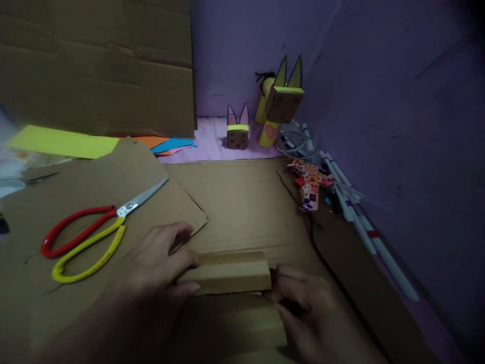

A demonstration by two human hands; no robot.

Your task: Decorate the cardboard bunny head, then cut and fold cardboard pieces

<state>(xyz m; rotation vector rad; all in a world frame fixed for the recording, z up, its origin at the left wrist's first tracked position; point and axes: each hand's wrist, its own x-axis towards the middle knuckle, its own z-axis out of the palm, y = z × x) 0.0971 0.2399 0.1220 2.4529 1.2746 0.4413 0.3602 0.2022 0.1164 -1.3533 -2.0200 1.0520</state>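
Note:
A strip of folded cardboard lies across the front of the work surface, creased along its length. My left hand grips its left end, with thumb and fingers closed on it. At the strip's right end, my right hand pinches the edge; some of its fingertips are hidden. Just below, a second curved cardboard flap runs toward me, partly in shadow. Whether the two pieces are joined cannot be made out. Left of my left hand lie scissors with one red and one yellow handle, their blades together.
Large cardboard sheets cover the surface. At the back stand a small cardboard animal head and a bigger cardboard animal. A glue gun in flowered wrapping, its black cord and several markers line the right wall.

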